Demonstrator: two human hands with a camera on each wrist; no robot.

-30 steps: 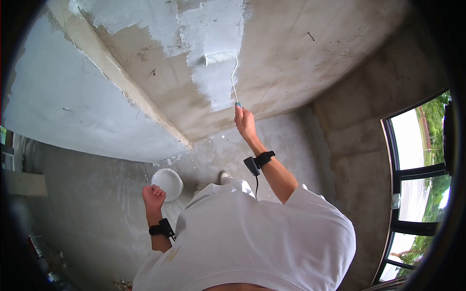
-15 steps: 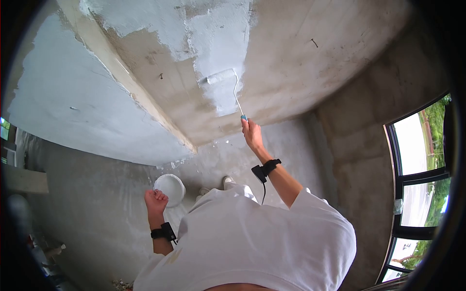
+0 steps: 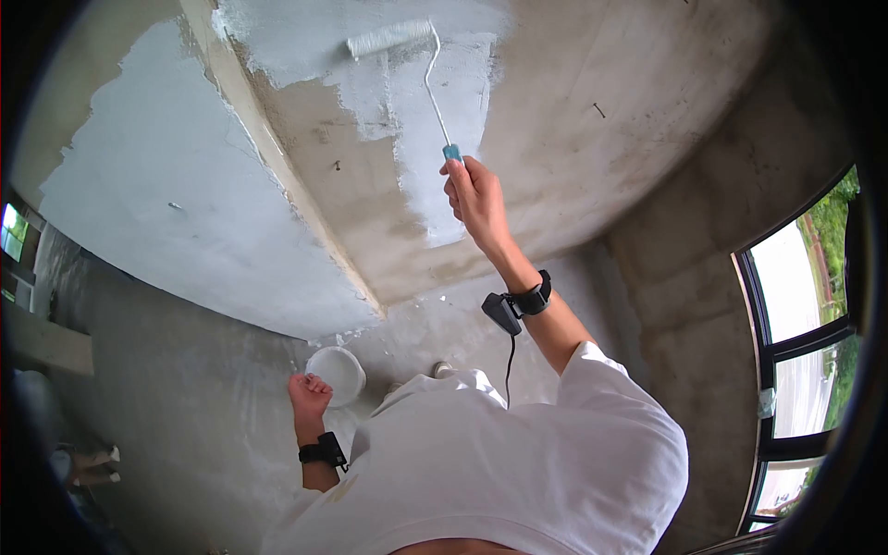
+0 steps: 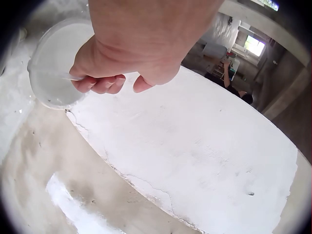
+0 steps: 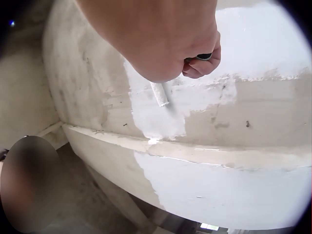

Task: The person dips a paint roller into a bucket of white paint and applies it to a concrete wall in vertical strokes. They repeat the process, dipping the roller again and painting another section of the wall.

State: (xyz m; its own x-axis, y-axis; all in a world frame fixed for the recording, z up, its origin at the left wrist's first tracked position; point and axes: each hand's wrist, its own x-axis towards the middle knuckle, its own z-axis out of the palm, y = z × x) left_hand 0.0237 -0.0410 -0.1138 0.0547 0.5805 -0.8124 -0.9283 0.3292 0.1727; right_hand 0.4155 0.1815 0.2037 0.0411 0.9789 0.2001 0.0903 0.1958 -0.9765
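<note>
In the head view my right hand [image 3: 479, 205] grips the blue handle [image 3: 451, 153] of a paint roller. Its white roller sleeve [image 3: 388, 38] lies against freshly painted wall at the top. The right wrist view shows the sleeve's end [image 5: 160, 95] below the hand; most of the roller is hidden there. Low at my left side, my left hand [image 3: 310, 395] has its fingers curled round the pale thin handle [image 4: 66, 76] of a white bucket [image 4: 31, 78]. Whitish paint is inside the bucket, which hangs beside my leg.
White patches [image 3: 444, 92] cover part of the bare wall [image 3: 573, 55]. A raised corner ridge [image 3: 268, 153] separates it from a mostly white wall [image 3: 157, 166]. Nails [image 3: 598, 110] stick out. Windows [image 3: 805, 268] are at right; another person [image 4: 229, 80] is in the background.
The roller first came down the white strip, then went up and left to the top of the painted area, my right arm reaching higher. The left hand and bucket stay together.
</note>
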